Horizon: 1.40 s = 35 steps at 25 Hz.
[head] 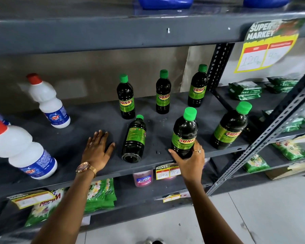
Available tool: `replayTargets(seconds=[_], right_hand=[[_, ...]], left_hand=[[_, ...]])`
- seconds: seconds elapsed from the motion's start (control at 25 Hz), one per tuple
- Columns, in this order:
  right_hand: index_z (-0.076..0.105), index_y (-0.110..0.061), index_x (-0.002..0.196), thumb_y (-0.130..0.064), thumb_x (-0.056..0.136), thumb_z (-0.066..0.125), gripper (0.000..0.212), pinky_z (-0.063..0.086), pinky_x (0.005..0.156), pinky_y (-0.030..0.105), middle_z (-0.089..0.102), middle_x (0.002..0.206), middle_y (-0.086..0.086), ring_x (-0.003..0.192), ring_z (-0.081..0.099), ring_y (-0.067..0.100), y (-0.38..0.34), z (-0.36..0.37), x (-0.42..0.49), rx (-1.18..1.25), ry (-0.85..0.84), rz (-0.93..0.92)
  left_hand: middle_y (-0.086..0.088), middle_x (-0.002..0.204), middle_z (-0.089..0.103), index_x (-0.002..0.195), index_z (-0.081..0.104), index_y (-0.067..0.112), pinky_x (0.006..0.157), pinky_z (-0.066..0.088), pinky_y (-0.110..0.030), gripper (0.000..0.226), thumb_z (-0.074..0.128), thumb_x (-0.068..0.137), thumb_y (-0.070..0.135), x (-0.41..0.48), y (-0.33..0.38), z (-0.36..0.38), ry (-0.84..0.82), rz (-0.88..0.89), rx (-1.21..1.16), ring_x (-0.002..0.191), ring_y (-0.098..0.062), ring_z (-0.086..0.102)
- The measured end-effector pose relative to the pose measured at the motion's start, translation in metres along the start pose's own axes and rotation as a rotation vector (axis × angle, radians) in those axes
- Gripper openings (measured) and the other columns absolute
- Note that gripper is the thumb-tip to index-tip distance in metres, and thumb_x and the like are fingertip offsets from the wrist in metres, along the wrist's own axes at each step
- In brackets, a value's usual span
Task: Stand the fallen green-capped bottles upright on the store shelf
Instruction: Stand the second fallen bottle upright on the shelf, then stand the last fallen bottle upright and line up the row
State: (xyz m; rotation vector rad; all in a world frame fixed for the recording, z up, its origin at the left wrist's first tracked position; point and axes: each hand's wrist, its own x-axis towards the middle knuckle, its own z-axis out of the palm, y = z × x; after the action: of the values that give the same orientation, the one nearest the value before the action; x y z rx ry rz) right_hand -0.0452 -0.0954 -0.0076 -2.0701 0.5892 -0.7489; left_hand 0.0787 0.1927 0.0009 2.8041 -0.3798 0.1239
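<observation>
Dark bottles with green caps and green labels stand on the grey shelf (88, 124). Three are upright along the back: one (125, 97), one (163, 92) and one (198, 86). Another upright bottle (230, 125) stands near the front right. One bottle (135, 140) lies on its side, cap pointing to the back, base toward the shelf's front edge. My right hand (190, 161) grips the lower part of an upright bottle (185, 132) at the front edge. My left hand (97, 148) rests flat on the shelf, fingers spread, just left of the fallen bottle.
White bottles with red caps stand at the left, one (48, 101) at the back, one (21, 148) near the front. A perforated metal post (218, 66) bounds the shelf on the right. Green packets (245, 90) fill the neighbouring shelves, and price tags (167, 172) hang on the front edge.
</observation>
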Motion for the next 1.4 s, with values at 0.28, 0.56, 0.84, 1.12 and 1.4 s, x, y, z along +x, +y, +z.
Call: replayTargets(seconds=[0.28,0.56,0.84,1.12,1.4], right_hand=[[0.027,-0.011,0.145,-0.048,0.063,0.083,0.106,0.039,0.105,0.040,0.043,0.139,0.013,0.129,0.041,0.025,-0.001,0.001,-0.007,0.097,0.005,0.036],[0.060,-0.020,0.095,-0.074,0.084,0.035,0.061,0.043,0.073,0.032,0.062,0.085,-0.005,0.085,0.057,0.011,-0.065,0.010,-0.067,0.096,-0.351,-0.057],[0.064,-0.018,0.106,-0.099,0.047,0.033,0.105,0.051,0.088,0.036,0.070,0.104,0.008,0.096,0.067,0.030,-0.135,0.074,0.025,-0.415,-0.858,0.240],[0.060,-0.005,0.096,-0.049,0.076,0.072,0.049,0.040,0.069,0.005,0.064,0.083,-0.001,0.087,0.063,0.012,-0.114,0.073,0.009,0.192,-0.442,0.243],[0.037,-0.021,0.123,-0.029,0.065,0.087,0.078,0.043,0.090,0.024,0.058,0.109,-0.003,0.099,0.055,0.011,-0.113,0.099,0.009,0.378,-0.311,0.079]], left_hand=[[-0.013,0.155,0.016,0.142,0.023,0.010,0.118,0.004,-0.041,0.057,0.036,0.095,0.039,-0.001,0.000,-0.002,-0.016,0.002,-0.001,0.144,-0.025,0.008],[-0.014,0.155,0.018,0.142,0.026,0.010,0.118,0.006,-0.042,0.057,0.038,0.095,0.039,-0.001,-0.001,-0.001,0.009,0.013,-0.008,0.143,-0.027,0.010],[-0.014,0.154,0.020,0.142,0.025,0.011,0.116,0.004,-0.039,0.083,0.011,0.078,0.061,-0.004,0.000,-0.006,-0.006,0.004,-0.038,0.143,-0.026,0.010],[-0.016,0.152,0.027,0.139,0.034,0.009,0.117,0.009,-0.041,0.081,0.013,0.078,0.060,-0.004,0.001,-0.002,0.058,-0.019,-0.015,0.142,-0.029,0.016],[-0.012,0.154,0.023,0.141,0.028,0.013,0.117,0.005,-0.038,0.081,0.009,0.079,0.060,-0.003,-0.001,0.000,0.057,-0.013,0.001,0.143,-0.025,0.013]])
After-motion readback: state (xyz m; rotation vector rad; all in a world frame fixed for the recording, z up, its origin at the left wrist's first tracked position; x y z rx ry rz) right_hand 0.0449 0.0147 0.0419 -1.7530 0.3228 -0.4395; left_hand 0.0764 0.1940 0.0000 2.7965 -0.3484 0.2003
